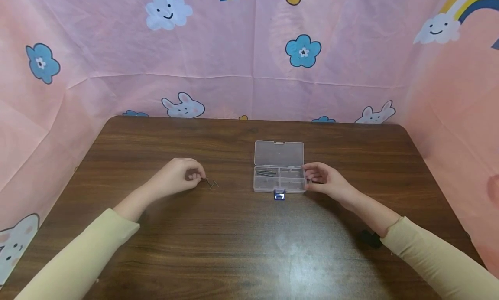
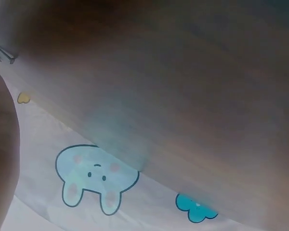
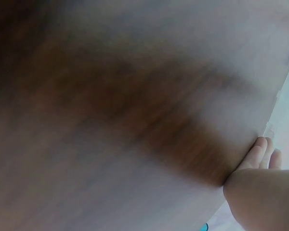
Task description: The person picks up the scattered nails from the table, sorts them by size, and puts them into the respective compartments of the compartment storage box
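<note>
My left hand (image 1: 183, 174) is left of the middle of the table, thumb and forefinger pinching the end of a thin nail (image 1: 208, 181). Beside its fingertips lie a couple more small nails (image 1: 215, 184); the left wrist view shows nails (image 2: 5, 54) with a flat head at its left edge. A clear plastic box (image 1: 266, 190) stands right of centre, its lid (image 1: 279, 153) tipped back. Several longer nails (image 1: 266, 173) lie in its back left compartment. My right hand (image 1: 325, 178) holds the box's right end, fingers at the back corner and thumb near the front.
A blue latch (image 1: 279, 195) sticks out from the box's front. The brown wooden table (image 1: 218, 248) ends at pink printed cloth (image 1: 234, 44) behind and at both sides. A small dark object (image 1: 371, 238) lies by the right sleeve.
</note>
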`<state>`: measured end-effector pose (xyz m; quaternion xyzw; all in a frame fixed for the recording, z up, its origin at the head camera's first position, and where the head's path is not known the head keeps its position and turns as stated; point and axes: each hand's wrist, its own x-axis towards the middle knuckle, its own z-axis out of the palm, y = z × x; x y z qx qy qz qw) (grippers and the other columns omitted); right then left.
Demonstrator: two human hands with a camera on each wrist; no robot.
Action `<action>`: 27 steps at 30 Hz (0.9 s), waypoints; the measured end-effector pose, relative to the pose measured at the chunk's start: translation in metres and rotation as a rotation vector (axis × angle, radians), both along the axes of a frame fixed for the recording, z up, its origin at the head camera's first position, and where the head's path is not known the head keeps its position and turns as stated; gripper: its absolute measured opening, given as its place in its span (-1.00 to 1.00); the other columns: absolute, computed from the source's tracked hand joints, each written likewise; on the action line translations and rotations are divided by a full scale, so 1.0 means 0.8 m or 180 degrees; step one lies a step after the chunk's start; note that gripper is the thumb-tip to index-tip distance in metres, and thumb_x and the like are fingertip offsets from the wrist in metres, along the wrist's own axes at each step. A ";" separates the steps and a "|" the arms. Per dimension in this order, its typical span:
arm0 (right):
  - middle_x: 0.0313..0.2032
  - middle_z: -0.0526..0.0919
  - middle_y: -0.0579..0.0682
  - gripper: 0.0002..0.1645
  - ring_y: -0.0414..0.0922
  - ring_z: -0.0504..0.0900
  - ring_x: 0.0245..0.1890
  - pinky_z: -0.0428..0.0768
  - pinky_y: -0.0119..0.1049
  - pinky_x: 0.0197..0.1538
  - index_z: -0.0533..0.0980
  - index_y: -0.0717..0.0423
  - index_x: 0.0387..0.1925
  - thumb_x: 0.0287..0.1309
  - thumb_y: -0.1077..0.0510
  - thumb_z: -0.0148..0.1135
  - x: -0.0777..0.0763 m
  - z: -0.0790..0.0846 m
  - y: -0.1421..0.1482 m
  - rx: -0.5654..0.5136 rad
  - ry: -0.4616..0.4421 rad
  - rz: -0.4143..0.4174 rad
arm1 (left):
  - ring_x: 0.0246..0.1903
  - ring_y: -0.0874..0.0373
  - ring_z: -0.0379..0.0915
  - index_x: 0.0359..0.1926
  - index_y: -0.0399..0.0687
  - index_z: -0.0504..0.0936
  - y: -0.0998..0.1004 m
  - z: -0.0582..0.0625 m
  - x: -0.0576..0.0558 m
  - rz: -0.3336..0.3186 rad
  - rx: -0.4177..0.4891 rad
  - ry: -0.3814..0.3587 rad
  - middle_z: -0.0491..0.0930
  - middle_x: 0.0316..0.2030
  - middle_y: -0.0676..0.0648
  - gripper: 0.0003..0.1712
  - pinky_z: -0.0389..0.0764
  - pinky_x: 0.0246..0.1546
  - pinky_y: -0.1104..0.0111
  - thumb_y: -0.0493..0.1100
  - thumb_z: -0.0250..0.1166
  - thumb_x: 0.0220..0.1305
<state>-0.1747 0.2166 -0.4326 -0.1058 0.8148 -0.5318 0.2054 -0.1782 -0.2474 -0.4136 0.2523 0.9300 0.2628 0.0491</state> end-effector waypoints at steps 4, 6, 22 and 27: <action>0.28 0.52 0.32 -0.30 0.13 0.52 0.23 0.50 -0.57 0.13 0.37 0.27 0.45 0.36 0.26 0.38 0.000 0.002 -0.001 0.0021 -0.0004 -0.0006 | -0.26 0.20 0.56 -0.21 -0.05 0.78 0.004 0.000 -0.001 0.0000 0.0063 -0.0014 0.76 -0.23 0.04 -0.78 0.67 -0.19 0.39 -0.44 0.35 0.27; 0.28 0.53 0.32 -0.31 0.14 0.52 0.23 0.51 -0.58 0.13 0.37 0.27 0.45 0.37 0.25 0.38 0.000 0.002 -0.001 0.0029 -0.0001 -0.0005 | -0.27 0.21 0.56 -0.20 -0.06 0.78 0.007 0.001 -0.001 -0.0002 0.0091 -0.0030 0.76 -0.23 0.04 -0.79 0.66 -0.21 0.40 -0.44 0.36 0.27; 0.24 0.53 0.32 -0.31 0.12 0.53 0.19 0.53 -0.55 0.11 0.38 0.28 0.44 0.36 0.26 0.38 0.001 0.001 0.001 0.0012 0.0037 -0.0007 | -0.29 0.22 0.53 -0.21 -0.06 0.78 0.037 0.002 -0.012 -0.0198 0.0132 0.0041 0.75 -0.23 0.03 -0.77 0.64 -0.22 0.37 -0.46 0.35 0.28; 0.24 0.53 0.31 -0.32 0.11 0.53 0.19 0.53 -0.55 0.12 0.38 0.27 0.44 0.37 0.25 0.38 0.001 0.001 0.000 0.0010 0.0028 0.0009 | -0.32 0.25 0.50 -0.21 -0.05 0.78 0.049 0.003 -0.015 -0.0293 0.0059 0.0085 0.72 -0.25 0.04 -0.78 0.61 -0.26 0.41 -0.44 0.35 0.27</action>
